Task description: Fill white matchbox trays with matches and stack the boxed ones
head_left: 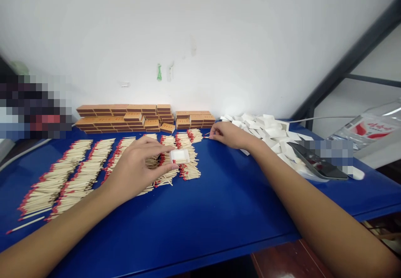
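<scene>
White wall [250,39] at back. Blue table [200,223] against it. Matches [53,182] laid out in slanted rows, left to centre, mostly red heads left. Behind them, orange-brown matchboxes [117,122] stacked in two groups with a gap between. Loose heap of white matchbox trays [271,131] on the right, by the wall.

Left hand [140,159]: over the rows, thumb and fingers partly open around one tray. Right hand [230,135]: between rows and heap, fingertips nearly together at a match; can't tell if gripped. Smartphone [316,161] leans on the heap's right side. Held tray [180,156]: above the rightmost rows. Single match [206,136]: at right fingertips, just right of the rows.
</scene>
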A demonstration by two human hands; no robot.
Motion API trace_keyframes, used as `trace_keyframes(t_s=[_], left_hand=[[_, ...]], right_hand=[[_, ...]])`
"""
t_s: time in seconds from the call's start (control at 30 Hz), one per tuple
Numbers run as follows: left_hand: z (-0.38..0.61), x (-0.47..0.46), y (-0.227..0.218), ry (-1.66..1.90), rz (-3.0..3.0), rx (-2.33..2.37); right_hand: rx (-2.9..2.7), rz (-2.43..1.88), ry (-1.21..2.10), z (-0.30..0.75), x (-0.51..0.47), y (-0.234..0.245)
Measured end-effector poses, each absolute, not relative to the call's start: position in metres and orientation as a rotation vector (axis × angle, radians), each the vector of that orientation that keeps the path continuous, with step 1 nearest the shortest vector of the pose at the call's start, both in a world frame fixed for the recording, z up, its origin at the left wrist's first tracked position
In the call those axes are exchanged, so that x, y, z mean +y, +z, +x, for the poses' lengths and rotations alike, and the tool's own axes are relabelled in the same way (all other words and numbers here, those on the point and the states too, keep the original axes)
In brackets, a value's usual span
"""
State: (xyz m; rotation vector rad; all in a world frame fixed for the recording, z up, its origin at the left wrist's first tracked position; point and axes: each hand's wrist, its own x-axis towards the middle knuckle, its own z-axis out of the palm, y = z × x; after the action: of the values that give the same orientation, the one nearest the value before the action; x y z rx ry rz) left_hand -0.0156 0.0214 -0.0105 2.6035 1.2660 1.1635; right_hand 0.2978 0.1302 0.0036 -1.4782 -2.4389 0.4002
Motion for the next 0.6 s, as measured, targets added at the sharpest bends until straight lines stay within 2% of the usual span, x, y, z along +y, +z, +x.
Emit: trace_keyframes(t_s=[0.2,0.37,0.5,0.6], left_hand=[[-0.016,0.022,-0.009,1.169,2.646,1.25],[-0.014,0.023,-0.009,1.173,2.641,1.25],[-0.013,0.022,-0.009,1.175,2.624,1.236],[-0.013,0.021,-0.009,1.181,2.603,1.245]], right_hand=[[-2.382,-1.198,0.488,0.266,0.091,0.028],[-2.436,-0.929,0.55,0.233,0.057,0.027],[-2.471,-0.859,0.562,0.23,0.057,0.024],[-2.36,-0.969,0.444,0.247,0.077,0.022]])
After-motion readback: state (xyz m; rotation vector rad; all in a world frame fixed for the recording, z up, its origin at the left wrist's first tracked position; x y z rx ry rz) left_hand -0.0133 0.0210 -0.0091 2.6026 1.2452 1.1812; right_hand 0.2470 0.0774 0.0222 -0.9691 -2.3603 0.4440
